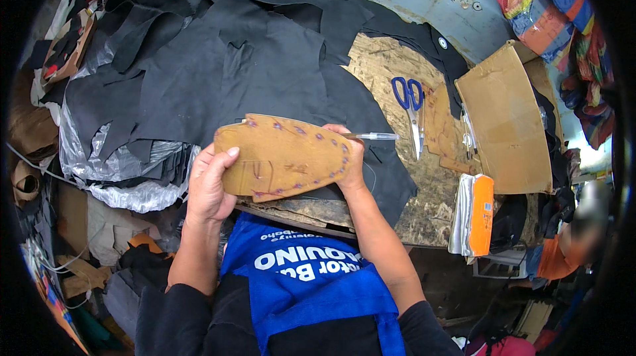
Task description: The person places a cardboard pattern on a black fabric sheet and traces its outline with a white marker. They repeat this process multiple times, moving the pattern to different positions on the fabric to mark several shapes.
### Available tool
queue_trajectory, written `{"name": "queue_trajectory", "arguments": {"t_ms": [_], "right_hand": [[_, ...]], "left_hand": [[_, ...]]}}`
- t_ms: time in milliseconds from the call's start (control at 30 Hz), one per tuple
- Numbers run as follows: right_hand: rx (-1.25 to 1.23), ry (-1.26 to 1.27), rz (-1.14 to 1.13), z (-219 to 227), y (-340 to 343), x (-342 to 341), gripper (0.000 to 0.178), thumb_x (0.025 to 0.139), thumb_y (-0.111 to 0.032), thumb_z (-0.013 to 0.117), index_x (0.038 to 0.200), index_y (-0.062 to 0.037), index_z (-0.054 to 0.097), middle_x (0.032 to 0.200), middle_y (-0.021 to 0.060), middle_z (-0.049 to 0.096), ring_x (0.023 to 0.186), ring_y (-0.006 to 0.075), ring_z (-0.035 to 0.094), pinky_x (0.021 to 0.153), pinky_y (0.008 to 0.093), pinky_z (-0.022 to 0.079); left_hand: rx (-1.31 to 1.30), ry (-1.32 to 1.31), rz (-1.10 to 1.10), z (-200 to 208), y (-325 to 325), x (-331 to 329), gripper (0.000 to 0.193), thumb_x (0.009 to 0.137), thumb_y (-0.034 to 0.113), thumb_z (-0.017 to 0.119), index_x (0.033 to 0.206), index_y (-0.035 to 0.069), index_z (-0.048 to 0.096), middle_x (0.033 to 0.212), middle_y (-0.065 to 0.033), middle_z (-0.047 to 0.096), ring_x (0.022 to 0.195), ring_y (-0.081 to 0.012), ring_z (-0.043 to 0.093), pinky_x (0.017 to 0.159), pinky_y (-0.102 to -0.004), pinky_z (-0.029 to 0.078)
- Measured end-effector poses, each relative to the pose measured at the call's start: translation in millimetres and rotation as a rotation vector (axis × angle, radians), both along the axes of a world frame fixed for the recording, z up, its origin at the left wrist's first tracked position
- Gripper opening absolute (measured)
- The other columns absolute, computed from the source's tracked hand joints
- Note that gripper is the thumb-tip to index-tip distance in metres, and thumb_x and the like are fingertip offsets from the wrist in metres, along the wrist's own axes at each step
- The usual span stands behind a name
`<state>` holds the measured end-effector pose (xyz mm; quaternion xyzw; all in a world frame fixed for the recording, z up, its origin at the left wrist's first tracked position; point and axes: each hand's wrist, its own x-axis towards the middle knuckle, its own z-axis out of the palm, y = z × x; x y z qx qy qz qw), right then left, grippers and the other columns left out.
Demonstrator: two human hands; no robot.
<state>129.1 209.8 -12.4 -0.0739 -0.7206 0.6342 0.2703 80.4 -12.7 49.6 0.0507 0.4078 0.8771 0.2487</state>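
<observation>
Tan template in both hands, underside unseen, central marks unclear.

I see a worn wooden table with a stained, light-brown top. Large black leather-like sheets cover most of it, overlapping and wrinkled. To the right, on bare wood, lie metal scissors with blue handles, blades toward the near edge. Flat brown pattern pieces lie just beside them. Farther right is an open brown cardboard box.
</observation>
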Motion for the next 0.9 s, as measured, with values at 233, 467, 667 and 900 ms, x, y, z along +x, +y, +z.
{"name": "queue_trajectory", "arguments": {"t_ms": [233,467,667,900], "right_hand": [[0.043,-0.06,-0.041,-1.4,-5.7,-3.4,0.014,0.084,-0.007,0.066,0.076,0.0038,0.062,0.059,0.0024,0.058,0.051,0.0073,0.052,0.048,0.0226,0.043],[0.228,-0.011,-0.035,2.5,-9.8,-5.4,0.013,0.084,-0.007,0.066,0.076,0.0025,0.063,0.058,-0.0024,0.054,0.051,0.0033,0.047,0.046,0.0196,0.038],[0.267,-0.055,-0.027,2.9,-8.0,-4.5,0.013,0.084,-0.007,0.065,0.076,0.0026,0.063,0.058,-0.0017,0.054,0.052,0.0035,0.048,0.047,0.0197,0.038],[0.256,-0.028,-0.084,1.5,-9.5,-5.0,0.014,0.085,-0.008,0.065,0.077,0.0027,0.063,0.059,-0.0008,0.056,0.052,0.0045,0.048,0.047,0.0206,0.039]], "left_hand": [[-0.607,0.364,0.377,-30.7,-39.8,-31.7,0.023,0.082,0.001,0.054,0.101,-0.007,0.063,0.089,-0.0063,0.066,0.078,-0.0103,0.06,0.075,-0.0241,0.048],[-0.677,0.554,0.366,-48.9,-61.6,-34.2,0.022,0.08,0.002,0.056,0.098,-0.007,0.063,0.087,-0.005,0.066,0.077,-0.0091,0.058,0.072,-0.0238,0.046],[-0.614,0.515,0.317,-53.0,-64.3,-37.1,0.023,0.079,0.004,0.057,0.098,-0.006,0.063,0.087,-0.0056,0.066,0.077,-0.0093,0.058,0.073,-0.024,0.046],[-0.334,0.374,0.284,-56.8,-68.3,-40.6,0.023,0.079,0.004,0.057,0.1,-0.003,0.061,0.088,-0.0057,0.066,0.075,-0.011,0.06,0.072,-0.024,0.048]]}}
